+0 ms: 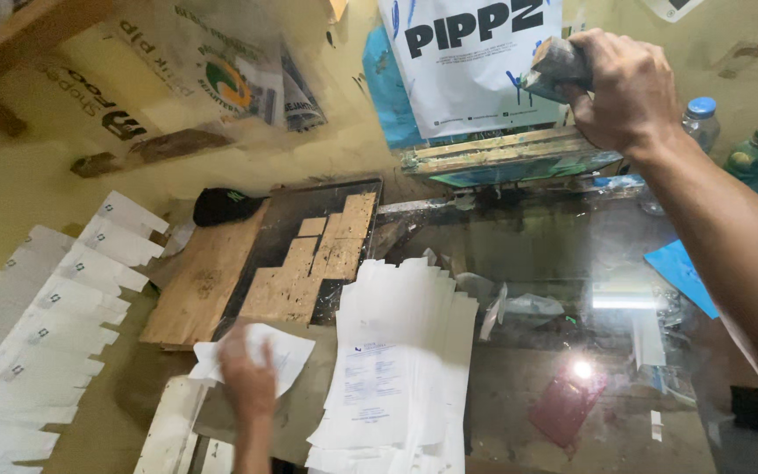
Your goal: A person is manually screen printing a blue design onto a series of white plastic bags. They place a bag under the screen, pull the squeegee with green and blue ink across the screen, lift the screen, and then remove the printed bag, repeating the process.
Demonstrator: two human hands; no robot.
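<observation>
Right hand [620, 88] was up at the back of the bench, fingers clamped round a dark, ink-smeared squeegee [557, 66]. It sat just above the raised printing frame [506, 156], which was tilted up at the far edge of the glass table [572, 263]. A white bag with big dark lettering [471, 61] hung right behind the squeegee.

Left hand [246, 373] was low and blurred. It lay on a loose white paper sheet [287, 351], just left of the stack of white paper bags [396, 369]. Fingers looked bent onto the sheet, but whether they pinched it I could not tell. Blur hid that.

More printed bags [54, 325] lay fanned out in rows at far left, overlapping. A wooden board [199, 285] and a dark tray with cork pieces [326, 250] lay between the fan and the glass. Two plastic bottles [702, 118] stood far right, near the right forearm.

Risks, as judged:
- Squeegee looked wet. Held over the glass, it could drip ink and mark whatever sheet lands there.
- The hanging bag was very close to the squeegee blade. A small swing could smear it.
- The frame was propped up with the hand only beside it. If it dropped it could slap down on the glass.
- The left hand moved fast on a loose sheet. It could drag or crease it, or knock the stack crooked.
- The fanned bags overlapped. A stray sheet sliding in could smudge prints if they were not dry.
- The right elbow could bump the bottles.
</observation>
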